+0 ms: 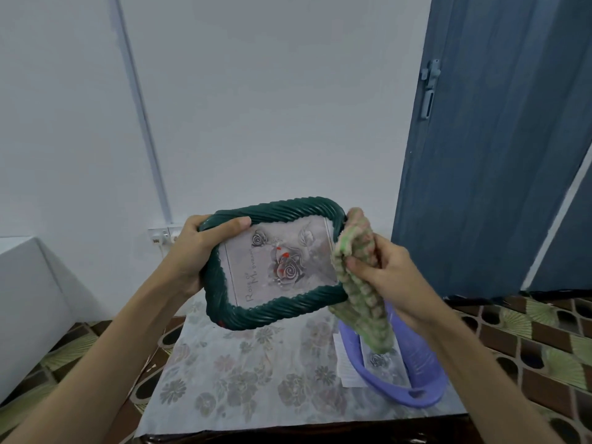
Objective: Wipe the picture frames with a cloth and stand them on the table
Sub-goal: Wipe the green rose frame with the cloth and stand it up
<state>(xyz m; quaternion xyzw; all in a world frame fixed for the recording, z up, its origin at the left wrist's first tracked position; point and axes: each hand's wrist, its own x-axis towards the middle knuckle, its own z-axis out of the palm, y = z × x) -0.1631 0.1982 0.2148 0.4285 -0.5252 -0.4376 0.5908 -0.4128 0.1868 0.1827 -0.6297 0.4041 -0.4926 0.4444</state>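
Note:
A dark green picture frame with a twisted rim and a grey rose print is held in the air above the table. My left hand grips its left edge, thumb lying across the top rim. My right hand pinches a green and pink knobbly cloth against the frame's right edge; the cloth hangs down over the lower right corner. A second rose print, probably another frame, lies in the purple basin; the cloth hides its top.
A purple plastic basin sits at the table's right side. The table has a floral cover. A white box stands at left, a blue door at right, a wall socket behind. Patterned floor surrounds the table.

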